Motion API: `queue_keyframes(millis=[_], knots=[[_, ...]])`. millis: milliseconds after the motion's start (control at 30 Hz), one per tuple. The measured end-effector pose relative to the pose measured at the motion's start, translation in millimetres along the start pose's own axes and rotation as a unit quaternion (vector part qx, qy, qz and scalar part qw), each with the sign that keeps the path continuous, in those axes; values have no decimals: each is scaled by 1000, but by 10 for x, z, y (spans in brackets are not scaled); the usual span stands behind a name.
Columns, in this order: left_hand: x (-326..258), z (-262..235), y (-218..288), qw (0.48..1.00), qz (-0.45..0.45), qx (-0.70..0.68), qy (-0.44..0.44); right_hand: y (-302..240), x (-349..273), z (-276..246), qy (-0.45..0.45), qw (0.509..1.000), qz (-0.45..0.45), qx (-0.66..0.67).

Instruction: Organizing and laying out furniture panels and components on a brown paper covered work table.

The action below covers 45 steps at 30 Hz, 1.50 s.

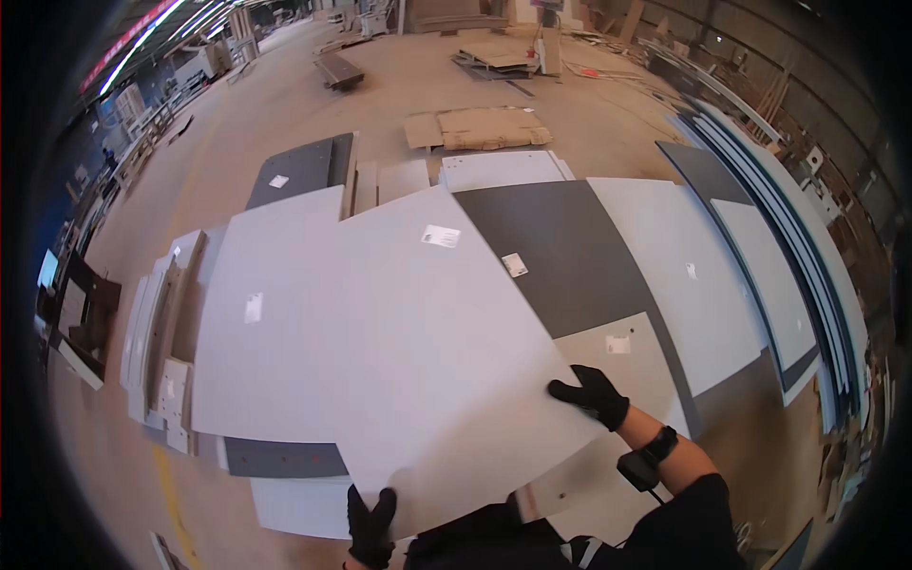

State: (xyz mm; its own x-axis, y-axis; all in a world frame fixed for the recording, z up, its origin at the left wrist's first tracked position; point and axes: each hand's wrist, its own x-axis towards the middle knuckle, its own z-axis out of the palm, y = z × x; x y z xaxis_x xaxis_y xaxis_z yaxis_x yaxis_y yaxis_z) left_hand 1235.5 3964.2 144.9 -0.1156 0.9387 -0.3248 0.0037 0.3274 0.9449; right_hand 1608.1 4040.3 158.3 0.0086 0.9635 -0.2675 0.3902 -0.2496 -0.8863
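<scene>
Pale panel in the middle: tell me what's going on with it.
A person in black gloves is gripping the large pale panel by its edges, the left hand at its near-left corner and the right hand on its right edge. It overlaps another pale panel on the left, and a dark grey panel shows beyond its right edge. Whether it is fully lifted is hard to tell.

Tan floor point(380, 100) — yellow stripe point(167, 483) (worn), board piles point(494, 56)
</scene>
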Motion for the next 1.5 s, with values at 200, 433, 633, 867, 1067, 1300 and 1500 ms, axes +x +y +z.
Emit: queue_keyframes(millis=[200,433,633,867,1067,1300,1500], knots=[[863,1671,-110,993,88,58,-60,866,396,-1331,87,994,40,-58],[2089,2664,-368,981,77,147,-103,1730,1085,-2020,147,980,67,-112],[2190,2977,-154,966,62,233,-95,1643,1334,-2231,126,961,148,-195],[2538,2879,-182,905,47,417,-69,1452,1727,-2185,27,930,186,-317],[2553,2924,57,872,19,483,-82,1470,1894,-2202,29,922,185,-338],[2836,2846,-23,825,38,554,-100,1546,2059,-2075,47,913,170,-367],[2789,2883,-9,824,2,561,-79,1416,2038,-2103,38,908,201,-365]])
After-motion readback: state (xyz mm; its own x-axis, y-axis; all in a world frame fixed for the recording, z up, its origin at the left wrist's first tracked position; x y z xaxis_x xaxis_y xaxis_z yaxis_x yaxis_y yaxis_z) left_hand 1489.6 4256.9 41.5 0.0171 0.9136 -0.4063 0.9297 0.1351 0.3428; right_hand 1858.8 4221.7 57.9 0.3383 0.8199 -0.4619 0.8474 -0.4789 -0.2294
